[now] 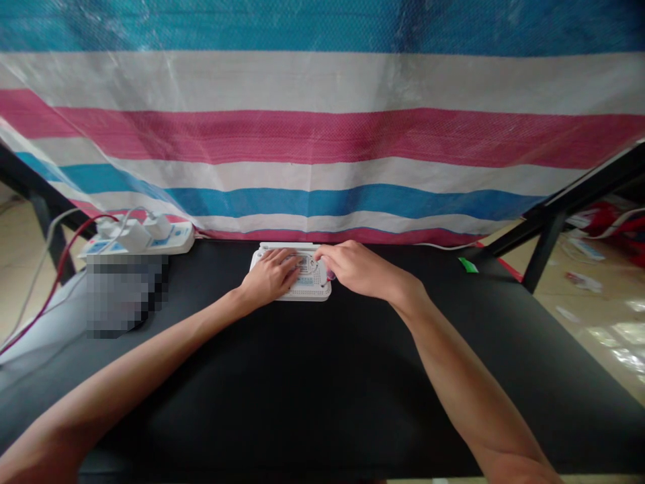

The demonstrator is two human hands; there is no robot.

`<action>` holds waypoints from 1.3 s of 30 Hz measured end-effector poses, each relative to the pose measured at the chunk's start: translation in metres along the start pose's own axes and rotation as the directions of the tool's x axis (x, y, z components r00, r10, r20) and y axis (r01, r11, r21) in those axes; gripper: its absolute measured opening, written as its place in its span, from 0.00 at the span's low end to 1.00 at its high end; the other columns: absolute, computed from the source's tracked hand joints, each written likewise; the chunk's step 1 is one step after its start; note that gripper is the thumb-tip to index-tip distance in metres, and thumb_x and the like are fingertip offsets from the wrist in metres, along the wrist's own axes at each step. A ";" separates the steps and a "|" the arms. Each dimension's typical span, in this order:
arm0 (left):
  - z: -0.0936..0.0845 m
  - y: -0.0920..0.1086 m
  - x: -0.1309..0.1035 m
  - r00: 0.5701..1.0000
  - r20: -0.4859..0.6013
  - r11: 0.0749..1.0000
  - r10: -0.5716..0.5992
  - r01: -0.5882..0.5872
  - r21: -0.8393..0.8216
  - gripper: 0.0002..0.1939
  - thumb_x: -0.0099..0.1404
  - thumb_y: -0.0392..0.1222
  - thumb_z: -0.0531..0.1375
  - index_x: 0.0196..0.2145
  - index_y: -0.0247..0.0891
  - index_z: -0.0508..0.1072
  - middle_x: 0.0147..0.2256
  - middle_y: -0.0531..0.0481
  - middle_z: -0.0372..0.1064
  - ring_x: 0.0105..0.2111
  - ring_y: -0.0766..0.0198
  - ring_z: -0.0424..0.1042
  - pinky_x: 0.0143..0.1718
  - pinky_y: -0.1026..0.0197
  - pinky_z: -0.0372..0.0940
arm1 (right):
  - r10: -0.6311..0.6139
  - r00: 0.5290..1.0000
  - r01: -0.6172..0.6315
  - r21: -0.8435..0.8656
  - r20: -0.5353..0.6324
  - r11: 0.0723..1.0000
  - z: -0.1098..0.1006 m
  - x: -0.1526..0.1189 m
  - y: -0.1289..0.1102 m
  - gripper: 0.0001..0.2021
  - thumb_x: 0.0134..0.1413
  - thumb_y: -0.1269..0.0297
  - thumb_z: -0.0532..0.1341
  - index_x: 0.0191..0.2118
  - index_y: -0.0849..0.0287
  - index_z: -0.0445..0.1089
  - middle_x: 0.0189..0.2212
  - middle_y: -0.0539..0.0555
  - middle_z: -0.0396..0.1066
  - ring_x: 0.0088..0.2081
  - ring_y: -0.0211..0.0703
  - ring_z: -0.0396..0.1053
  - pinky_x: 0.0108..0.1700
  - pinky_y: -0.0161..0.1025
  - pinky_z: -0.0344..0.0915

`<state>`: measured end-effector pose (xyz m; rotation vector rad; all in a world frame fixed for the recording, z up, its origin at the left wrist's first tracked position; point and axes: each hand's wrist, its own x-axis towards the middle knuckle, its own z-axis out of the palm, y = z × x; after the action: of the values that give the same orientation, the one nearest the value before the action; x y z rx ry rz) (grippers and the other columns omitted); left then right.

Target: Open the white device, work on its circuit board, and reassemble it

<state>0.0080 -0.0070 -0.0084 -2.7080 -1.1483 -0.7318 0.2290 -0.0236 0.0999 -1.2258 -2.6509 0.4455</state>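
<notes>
A white flat rectangular board with rounded corners, rows of small dark dots and printed panels lies near the far edge of the black table. My left hand rests palm down across its left part, fingers stretched out, hiding much of that side. Over the board's right edge, my right hand is closed, fingers curled inward. A small purplish bit shows just under those fingers; what they grip is too small to name. Thin dark lines curve on the board's surface between the two hands.
A white power strip with plugs and cables stands at the far left, by a pixelated patch. On the right of the black tabletop lies a green packet. A striped plastic sheet hangs behind, between black metal frame bars.
</notes>
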 end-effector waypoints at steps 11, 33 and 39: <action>0.002 -0.002 -0.001 1.000 0.003 1.000 -0.020 0.021 -0.024 0.17 0.74 0.43 0.51 0.53 0.35 0.73 0.52 0.38 0.71 0.50 0.51 0.72 0.53 0.47 0.66 | 0.033 0.999 -0.027 0.245 -0.019 0.969 0.002 0.002 0.010 0.11 0.61 0.74 0.53 0.38 0.62 0.73 0.33 0.56 0.78 0.30 0.41 0.75 0.34 0.35 0.67; 0.000 -0.001 -0.001 1.000 0.019 1.000 -0.009 0.009 -0.007 0.17 0.74 0.42 0.51 0.53 0.33 0.73 0.53 0.38 0.71 0.51 0.51 0.72 0.53 0.48 0.66 | 0.153 0.930 -0.359 0.739 0.334 0.569 0.006 0.010 0.026 0.11 0.58 0.60 0.61 0.31 0.63 0.70 0.27 0.56 0.76 0.27 0.44 0.78 0.31 0.37 0.75; 0.000 -0.001 -0.001 1.000 0.027 1.000 -0.016 0.017 -0.018 0.18 0.74 0.43 0.51 0.53 0.34 0.73 0.53 0.37 0.71 0.51 0.50 0.72 0.54 0.46 0.66 | 0.148 0.933 -0.352 0.741 0.329 0.571 0.003 0.009 0.025 0.09 0.58 0.62 0.60 0.34 0.63 0.70 0.28 0.55 0.77 0.28 0.44 0.78 0.31 0.35 0.75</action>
<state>0.0069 -0.0071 -0.0085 -2.7341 -1.1765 -0.7138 0.2401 -0.0024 0.0887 -1.2477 -1.9390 1.6956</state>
